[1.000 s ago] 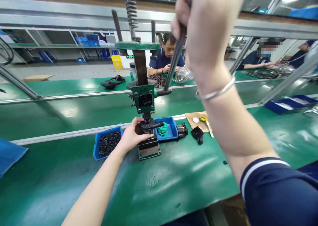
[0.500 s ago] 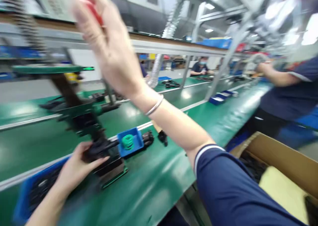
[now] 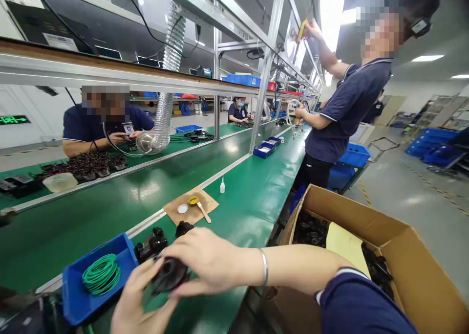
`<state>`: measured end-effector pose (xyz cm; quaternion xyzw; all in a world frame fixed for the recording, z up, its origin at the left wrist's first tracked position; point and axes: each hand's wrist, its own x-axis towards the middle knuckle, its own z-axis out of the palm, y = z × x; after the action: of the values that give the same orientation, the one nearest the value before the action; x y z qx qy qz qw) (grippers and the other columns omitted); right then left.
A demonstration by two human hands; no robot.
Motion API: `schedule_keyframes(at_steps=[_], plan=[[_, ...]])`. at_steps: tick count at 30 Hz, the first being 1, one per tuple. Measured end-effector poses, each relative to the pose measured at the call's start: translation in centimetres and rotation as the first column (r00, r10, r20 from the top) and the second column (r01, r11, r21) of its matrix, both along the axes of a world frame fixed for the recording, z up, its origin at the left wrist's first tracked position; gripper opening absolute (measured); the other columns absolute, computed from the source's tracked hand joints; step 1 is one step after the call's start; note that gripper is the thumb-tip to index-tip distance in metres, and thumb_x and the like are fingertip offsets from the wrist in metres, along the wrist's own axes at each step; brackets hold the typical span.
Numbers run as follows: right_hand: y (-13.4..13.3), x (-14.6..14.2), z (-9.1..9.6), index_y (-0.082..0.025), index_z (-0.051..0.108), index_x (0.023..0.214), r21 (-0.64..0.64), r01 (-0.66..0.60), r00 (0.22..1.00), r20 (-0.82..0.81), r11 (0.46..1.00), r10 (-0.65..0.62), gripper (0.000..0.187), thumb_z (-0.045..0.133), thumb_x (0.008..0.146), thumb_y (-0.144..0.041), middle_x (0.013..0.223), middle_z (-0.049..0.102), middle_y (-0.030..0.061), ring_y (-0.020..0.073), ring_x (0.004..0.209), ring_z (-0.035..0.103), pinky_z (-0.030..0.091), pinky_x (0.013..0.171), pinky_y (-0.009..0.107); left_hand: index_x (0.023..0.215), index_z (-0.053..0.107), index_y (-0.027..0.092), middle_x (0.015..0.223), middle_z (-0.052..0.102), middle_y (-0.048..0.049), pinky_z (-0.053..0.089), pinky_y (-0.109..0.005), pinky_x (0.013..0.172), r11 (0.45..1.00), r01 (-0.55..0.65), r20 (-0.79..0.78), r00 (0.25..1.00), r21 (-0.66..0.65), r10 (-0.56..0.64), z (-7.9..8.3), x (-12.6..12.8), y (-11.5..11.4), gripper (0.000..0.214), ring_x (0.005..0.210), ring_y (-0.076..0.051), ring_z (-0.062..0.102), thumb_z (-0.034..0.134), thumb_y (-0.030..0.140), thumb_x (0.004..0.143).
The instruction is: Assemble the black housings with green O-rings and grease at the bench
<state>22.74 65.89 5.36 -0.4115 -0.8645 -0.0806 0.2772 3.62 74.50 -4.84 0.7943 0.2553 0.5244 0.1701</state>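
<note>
Between my two hands, low in the middle of the view, is a black moulded part (image 3: 170,275) with a round opening. My left hand (image 3: 141,300) grips it from the left with fingers and thumb. On the other side, my right hand (image 3: 208,260), wearing a bangle at the wrist, has its fingers over the top and its thumb below. Just behind stand another black part (image 3: 151,244) and a smaller black piece (image 3: 183,228). To the left, a blue tray (image 3: 73,297) contains coiled green rings (image 3: 101,274).
Beyond my hands, a brown sheet (image 3: 174,207) carries a small pot of yellow paste (image 3: 193,200) and a brush (image 3: 204,212). A white dropper bottle (image 3: 222,185) stands nearby. At right is a cardboard box (image 3: 403,226) of black parts. Co-workers sit across and stand ahead.
My right hand has come down from the red thing it was raised to. My left hand has left the bench fixture. Both now hold a black part, and the view has turned right.
</note>
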Motion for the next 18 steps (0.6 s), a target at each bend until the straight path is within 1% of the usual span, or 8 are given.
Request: schedule_keyframes(at_steps=[4,6,7,9,11,14,16,18], plan=[[-0.9,7.3,-1.0,-0.019,0.047,0.132,0.051,0.222,0.964,-0.160,0.974,-0.212,0.062,0.067,0.084,-0.053,0.118,0.066,0.0116,0.0270,0.106,0.059,0.044,0.097,0.044,0.131,0.048,0.028,0.125,0.060,-0.0086,0.055,-0.045,0.098,0.984,0.149,0.024,0.988,0.096,-0.152,1.6,10.4,-0.6,0.051,0.118,-0.027,0.061,0.065,0.026,0.083],[-0.7,11.9,-2.2,-0.020,0.049,0.130,0.032,0.389,0.908,-0.183,0.921,-0.377,0.063,0.073,0.080,-0.048,0.116,0.065,0.0116,0.0278,0.106,0.058,0.044,0.096,0.045,0.147,0.031,0.026,0.139,0.054,-0.0135,0.049,-0.049,0.106,0.983,0.185,-0.049,0.982,0.004,-0.185,1.2,13.8,-1.5,0.068,0.129,-0.028,0.055,0.063,0.025,0.086],[-0.5,14.2,-3.1,-0.019,0.050,0.129,0.002,0.499,0.852,-0.187,0.867,-0.490,0.062,0.074,0.079,-0.047,0.116,0.065,0.0123,0.0283,0.107,0.057,0.044,0.097,0.045,0.151,0.021,0.025,0.146,0.049,-0.0163,0.047,-0.051,0.109,0.983,0.180,-0.082,0.980,-0.039,-0.182,0.6,14.8,-2.1,0.077,0.134,-0.029,0.051,0.063,0.026,0.087],[0.1,18.6,-5.3,-0.017,0.052,0.125,-0.102,0.696,0.693,-0.163,0.711,-0.702,0.057,0.074,0.080,-0.044,0.113,0.065,0.0128,0.0288,0.105,0.057,0.045,0.095,0.046,0.155,0.011,0.022,0.151,0.042,-0.0201,0.046,-0.054,0.109,0.987,0.155,-0.143,0.976,-0.052,-0.161,-1.6,15.4,-3.4,0.085,0.138,-0.032,0.047,0.063,0.030,0.087],[0.7,22.1,-7.5,-0.014,0.053,0.121,-0.164,0.771,0.602,-0.132,0.616,-0.788,0.052,0.072,0.082,-0.043,0.107,0.065,0.0137,0.0291,0.099,0.058,0.048,0.091,0.046,0.154,0.016,0.022,0.149,0.045,-0.0210,0.051,-0.055,0.104,0.988,0.155,-0.209,0.967,0.018,-0.148,-4.3,15.1,-4.5,0.080,0.137,-0.034,0.048,0.061,0.028,0.088],[1.9,25.7,-9.7,-0.016,0.053,0.117,-0.188,0.797,0.564,-0.107,0.574,-0.819,0.049,0.071,0.081,-0.044,0.104,0.065,0.0116,0.0277,0.098,0.059,0.049,0.090,0.044,0.148,0.030,0.023,0.140,0.056,-0.0184,0.054,-0.054,0.101,0.976,0.198,-0.227,0.958,0.092,-0.173,-7.8,14.6,-5.1,0.065,0.134,-0.033,0.051,0.056,0.020,0.089],[2.9,27.8,-10.0,-0.018,0.053,0.115,-0.195,0.822,0.527,-0.098,0.535,-0.845,0.049,0.071,0.081,-0.047,0.104,0.065,0.0099,0.0269,0.099,0.058,0.049,0.090,0.042,0.140,0.040,0.023,0.131,0.062,-0.0171,0.054,-0.054,0.101,0.975,0.191,-0.197,0.966,0.114,-0.167,-9.0,15.0,-4.9,0.056,0.128,-0.032,0.057,0.055,0.017,0.086],[4.3,30.4,-9.3,-0.018,0.053,0.116,-0.202,0.866,0.446,-0.102,0.457,-0.889,0.047,0.068,0.082,-0.047,0.106,0.065,0.0113,0.0280,0.101,0.058,0.048,0.091,0.043,0.131,0.046,0.022,0.123,0.065,-0.0164,0.057,-0.052,0.096,0.979,0.160,-0.185,0.973,0.126,-0.135,-9.4,15.6,-4.5,0.048,0.119,-0.031,0.063,0.054,0.016,0.083]])
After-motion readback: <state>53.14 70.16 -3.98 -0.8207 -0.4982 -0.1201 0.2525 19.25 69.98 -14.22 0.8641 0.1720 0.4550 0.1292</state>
